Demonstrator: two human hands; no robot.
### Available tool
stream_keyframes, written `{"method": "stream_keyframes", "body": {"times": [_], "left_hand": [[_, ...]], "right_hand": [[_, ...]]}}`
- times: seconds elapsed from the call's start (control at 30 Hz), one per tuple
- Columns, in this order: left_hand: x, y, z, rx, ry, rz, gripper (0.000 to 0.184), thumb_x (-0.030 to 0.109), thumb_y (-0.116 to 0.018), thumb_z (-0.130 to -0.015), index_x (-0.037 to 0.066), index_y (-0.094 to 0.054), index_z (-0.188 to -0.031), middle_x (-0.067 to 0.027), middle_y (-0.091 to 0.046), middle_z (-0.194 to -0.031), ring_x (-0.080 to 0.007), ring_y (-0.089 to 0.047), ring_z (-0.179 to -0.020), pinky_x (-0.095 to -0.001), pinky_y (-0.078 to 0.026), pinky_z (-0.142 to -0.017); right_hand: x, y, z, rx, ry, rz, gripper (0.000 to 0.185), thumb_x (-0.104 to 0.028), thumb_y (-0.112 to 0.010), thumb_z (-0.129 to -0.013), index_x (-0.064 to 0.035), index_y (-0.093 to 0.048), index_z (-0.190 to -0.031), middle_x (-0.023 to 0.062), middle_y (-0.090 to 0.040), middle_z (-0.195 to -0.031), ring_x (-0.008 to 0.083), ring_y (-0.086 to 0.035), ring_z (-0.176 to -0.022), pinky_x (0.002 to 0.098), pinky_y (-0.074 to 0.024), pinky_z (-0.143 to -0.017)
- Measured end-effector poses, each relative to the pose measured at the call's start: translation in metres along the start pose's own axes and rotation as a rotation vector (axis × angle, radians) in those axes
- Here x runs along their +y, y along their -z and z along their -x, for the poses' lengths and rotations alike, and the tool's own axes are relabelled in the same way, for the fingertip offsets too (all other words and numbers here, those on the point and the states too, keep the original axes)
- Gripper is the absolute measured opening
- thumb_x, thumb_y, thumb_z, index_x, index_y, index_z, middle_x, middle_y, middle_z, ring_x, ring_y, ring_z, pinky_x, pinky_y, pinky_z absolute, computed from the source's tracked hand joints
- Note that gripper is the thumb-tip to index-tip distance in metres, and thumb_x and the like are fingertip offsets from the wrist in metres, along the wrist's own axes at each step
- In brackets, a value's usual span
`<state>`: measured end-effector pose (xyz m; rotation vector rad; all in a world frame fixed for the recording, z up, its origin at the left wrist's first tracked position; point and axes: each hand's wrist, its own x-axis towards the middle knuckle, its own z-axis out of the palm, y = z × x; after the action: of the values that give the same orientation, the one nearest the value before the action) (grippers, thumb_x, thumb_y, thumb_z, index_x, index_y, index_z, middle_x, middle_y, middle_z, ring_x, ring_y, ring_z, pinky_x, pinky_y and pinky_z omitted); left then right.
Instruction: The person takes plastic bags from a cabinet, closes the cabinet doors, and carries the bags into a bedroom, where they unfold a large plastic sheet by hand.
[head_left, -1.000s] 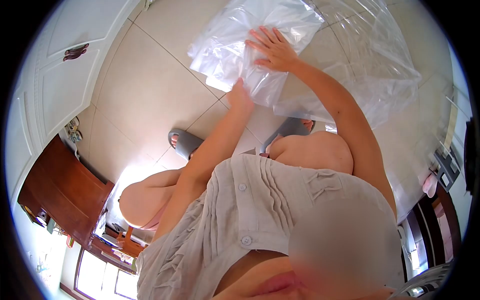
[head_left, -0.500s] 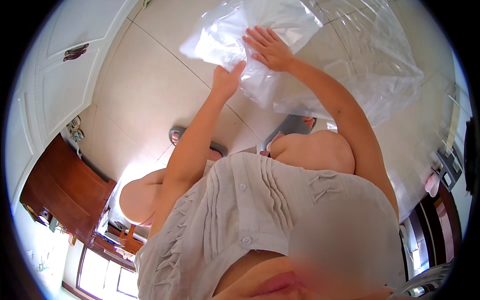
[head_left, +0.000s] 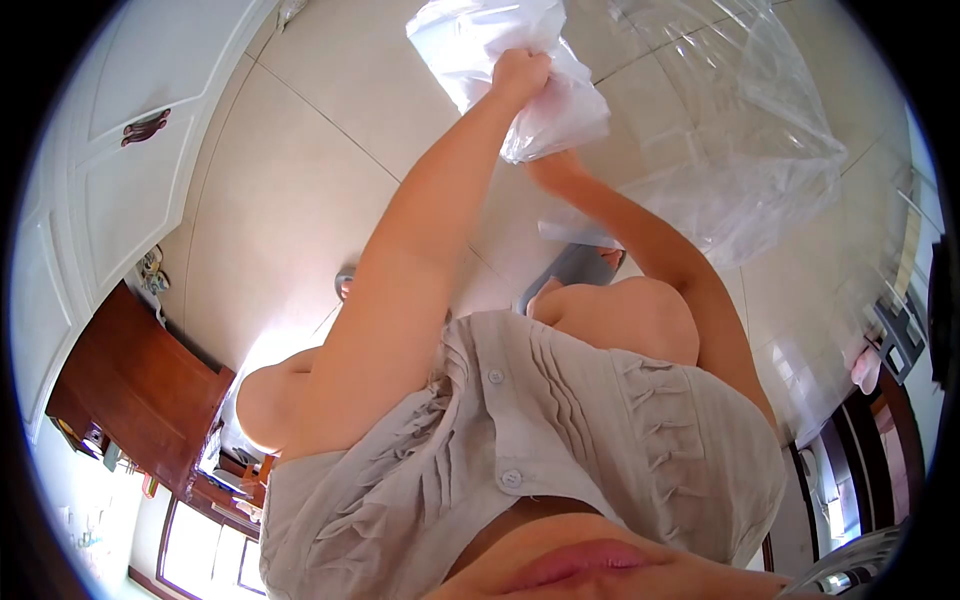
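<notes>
A folded bundle of shiny plastic sheeting is held up over the tiled floor between both hands. My left hand has its fingers closed on top of it. Below, my right hand reaches in under the bundle's lower edge, its fingers hidden by the plastic. A larger piece of clear plastic sheeting lies spread and crumpled to the right; whether it joins the bundle I cannot tell.
My grey slippers and bent knees are close beneath the arms. White cabinets line the left side, with brown wooden furniture below them. At the right edge stands a grey plastic object.
The bundle has become narrower, folded over on itself. My left hand has moved up and right and closed on it, while my right hand went from flat on top to underneath.
</notes>
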<state>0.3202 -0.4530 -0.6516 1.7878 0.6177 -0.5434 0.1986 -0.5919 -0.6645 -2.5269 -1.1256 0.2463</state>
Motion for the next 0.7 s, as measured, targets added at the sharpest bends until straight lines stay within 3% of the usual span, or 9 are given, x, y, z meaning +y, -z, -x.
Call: {"method": "stream_keyframes", "body": {"times": [0.07, 0.13, 0.2, 0.27, 0.33, 0.4, 0.43, 0.5, 0.7], "left_hand": [[-0.007, -0.003, -0.01, 0.001, -0.02, 0.092, 0.033, 0.025, -0.063, -0.083, -0.007, -0.064, -0.09, -0.0123, -0.065, -0.083, -0.0202, -0.062, -0.073, -0.0345, -0.05, -0.064], [-0.003, 0.0, -0.009, 0.004, -0.039, 0.188, 0.032, 0.026, -0.062, -0.084, -0.006, -0.065, -0.089, -0.0108, -0.064, -0.082, -0.0192, -0.061, -0.073, -0.0337, -0.05, -0.066], [0.012, 0.011, -0.001, -0.084, 0.041, 0.4, 0.033, 0.029, -0.058, -0.089, -0.003, -0.065, -0.089, -0.0089, -0.064, -0.084, -0.0175, -0.06, -0.076, -0.0324, -0.05, -0.073], [-0.002, 0.007, -0.006, -0.163, 0.008, 0.492, 0.035, 0.031, -0.056, -0.091, -0.003, -0.062, -0.099, -0.0092, -0.064, -0.089, -0.0169, -0.059, -0.082, -0.032, -0.049, -0.078], [0.003, 0.009, -0.006, -0.241, -0.052, 0.571, 0.038, 0.033, -0.054, -0.093, -0.002, -0.058, -0.108, -0.0094, -0.063, -0.095, -0.0163, -0.058, -0.087, -0.0316, -0.047, -0.083], [0.009, 0.006, 0.018, -0.094, -0.021, 0.51, 0.049, 0.032, -0.051, -0.095, -0.001, -0.04, -0.13, -0.0111, -0.059, -0.109, -0.0171, -0.055, -0.099, -0.0325, -0.045, -0.09], [0.008, 0.008, 0.022, -0.087, -0.022, 0.511, 0.049, 0.032, -0.051, -0.095, -0.001, -0.04, -0.13, -0.0111, -0.059, -0.109, -0.0171, -0.055, -0.099, -0.0325, -0.045, -0.09], [0.003, 0.01, 0.029, -0.117, -0.114, 0.477, 0.058, 0.028, -0.049, -0.096, 0.0, -0.023, -0.141, -0.0119, -0.056, -0.117, -0.0193, -0.053, -0.106, -0.0331, -0.043, -0.095], [-0.011, 0.019, 0.048, -0.191, -0.222, 0.518, 0.062, 0.008, -0.051, -0.089, -0.001, -0.022, -0.143, -0.0163, -0.049, -0.13, -0.0238, -0.048, -0.118, -0.0332, -0.043, -0.095]], "right_hand": [[0.004, 0.028, 0.019, 0.022, 0.008, -0.083, 0.016, -0.01, -0.053, -0.089, -0.005, -0.064, -0.1, 0.0121, -0.064, -0.096, 0.0327, -0.058, -0.1, 0.0409, -0.0451, -0.09], [0.032, 0.05, 0.048, 0.134, -0.071, -0.438, 0.018, -0.009, -0.053, -0.089, -0.0048, -0.063, -0.103, 0.0139, -0.064, -0.103, 0.0348, -0.058, -0.101, 0.0422, -0.0455, -0.088], [0.062, 0.065, 0.063, 0.35, -0.473, -0.381, 0.021, -0.012, -0.056, -0.088, -0.0048, -0.063, -0.106, 0.0136, -0.065, -0.107, 0.0339, -0.059, -0.101, 0.0417, -0.0461, -0.087], [0.068, 0.112, 0.014, 0.499, -0.644, -0.449, 0.025, -0.016, -0.058, -0.089, -0.0041, -0.062, -0.111, 0.0141, -0.064, -0.109, 0.0326, -0.059, -0.103, 0.0395, -0.0461, -0.089], [0.09, 0.12, -0.039, 0.497, -0.588, -0.52, 0.04, -0.029, -0.065, -0.087, -0.0035, -0.06, -0.117, 0.0157, -0.064, -0.113, 0.0295, -0.059, -0.106, 0.0381, -0.0456, -0.091], [0.108, 0.115, -0.087, 0.212, -0.785, -0.954, 0.062, -0.046, -0.071, -0.079, -0.0036, -0.058, -0.123, 0.0167, -0.062, -0.116, 0.0269, -0.059, -0.108, 0.0377, -0.046, -0.091], [0.109, 0.118, -0.105, 0.209, -0.779, -0.956, 0.062, -0.046, -0.071, -0.079, -0.0036, -0.058, -0.123, 0.0167, -0.062, -0.116, 0.0269, -0.059, -0.108, 0.0377, -0.046, -0.091], [0.11, 0.125, -0.133, -0.257, -0.654, -0.804, 0.075, -0.055, -0.077, -0.067, -0.0049, -0.061, -0.121, 0.0161, -0.064, -0.113, 0.0242, -0.06, -0.107, 0.0372, -0.0467, -0.089], [0.137, 0.103, -0.152, -0.472, -0.467, -0.674, 0.068, -0.052, -0.083, -0.06, -0.0081, -0.068, -0.11, 0.0101, -0.069, -0.1, 0.0225, -0.065, -0.091, 0.0368, -0.0501, -0.078]]}}
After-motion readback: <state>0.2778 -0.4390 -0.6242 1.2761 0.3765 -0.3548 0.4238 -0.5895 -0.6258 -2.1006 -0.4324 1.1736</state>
